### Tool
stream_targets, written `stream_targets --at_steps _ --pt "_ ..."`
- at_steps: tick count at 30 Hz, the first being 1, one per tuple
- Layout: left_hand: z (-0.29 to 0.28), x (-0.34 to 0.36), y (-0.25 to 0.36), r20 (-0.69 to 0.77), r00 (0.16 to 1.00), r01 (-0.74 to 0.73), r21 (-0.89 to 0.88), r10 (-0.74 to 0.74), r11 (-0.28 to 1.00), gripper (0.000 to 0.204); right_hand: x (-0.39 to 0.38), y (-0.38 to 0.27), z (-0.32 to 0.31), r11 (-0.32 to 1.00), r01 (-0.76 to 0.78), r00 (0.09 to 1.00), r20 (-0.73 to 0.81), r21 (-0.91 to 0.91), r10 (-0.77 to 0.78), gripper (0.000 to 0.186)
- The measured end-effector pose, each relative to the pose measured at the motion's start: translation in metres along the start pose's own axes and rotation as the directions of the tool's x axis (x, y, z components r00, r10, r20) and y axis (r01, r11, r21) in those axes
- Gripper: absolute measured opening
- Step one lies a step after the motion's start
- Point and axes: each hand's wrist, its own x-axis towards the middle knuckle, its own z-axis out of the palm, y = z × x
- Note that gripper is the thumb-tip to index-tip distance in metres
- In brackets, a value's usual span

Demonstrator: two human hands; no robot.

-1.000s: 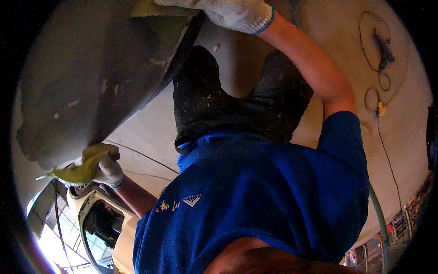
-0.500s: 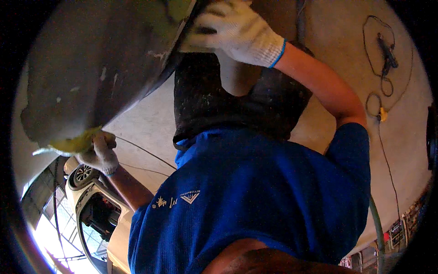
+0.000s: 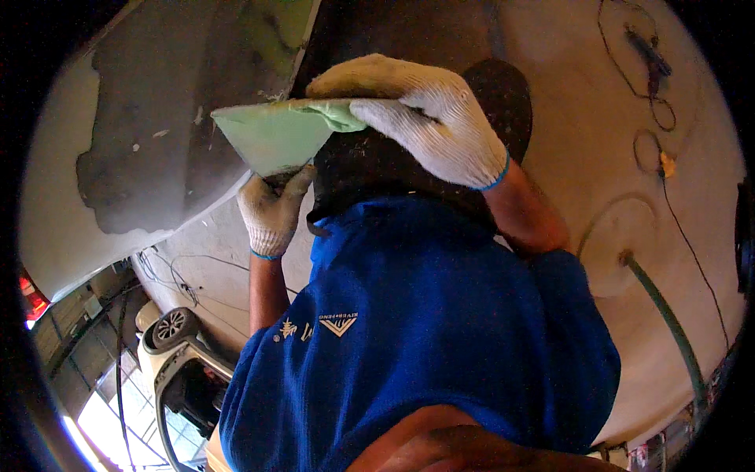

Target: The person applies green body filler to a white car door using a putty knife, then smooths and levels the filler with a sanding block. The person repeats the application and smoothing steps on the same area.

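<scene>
A pale green flat plate (image 3: 271, 134), wide at the far end and narrow at the near one, is tilted in front of me. My gloved left hand (image 3: 271, 206) is closed on its narrow end, thumb on the right side. At the far right end of the plate, my gloved right hand (image 3: 429, 114) has its fingers bent along the edge and its thumb underneath. Soft-looking green paste (image 3: 338, 116) is bunched beside that thumb. Whether the right hand pinches the plate or a thin blade against it is hidden. Left of the plate is a car body panel (image 3: 157, 141) with a dark grey, scuffed patch.
A red lamp (image 3: 33, 299) is on the panel's lower left. Another car (image 3: 177, 354) with its door open stands at lower left. Cables (image 3: 185, 283) trail across the floor. On the right are a corded tool (image 3: 651, 55) and a green hose (image 3: 668, 315).
My left hand has come away from the panel's lower edge, rightward with the plate. My right hand has left the panel's right edge and now meets the plate.
</scene>
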Motion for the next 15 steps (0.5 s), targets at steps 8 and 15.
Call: stream_targets --at_steps 8,15 --pt "-0.015 0.02 0.032 -0.028 0.99 -0.137 -0.089 0.135 0.987 0.032 -0.023 -0.011 -0.031 0.575 -0.077 0.975 -0.183 -0.814 -0.127 0.028" --pt "-0.001 0.046 0.048 0.02 0.976 -0.204 -0.258 0.216 0.944 0.026 0.013 -0.024 -0.002 0.338 0.191 0.875 0.004 -0.921 -0.484 0.04"
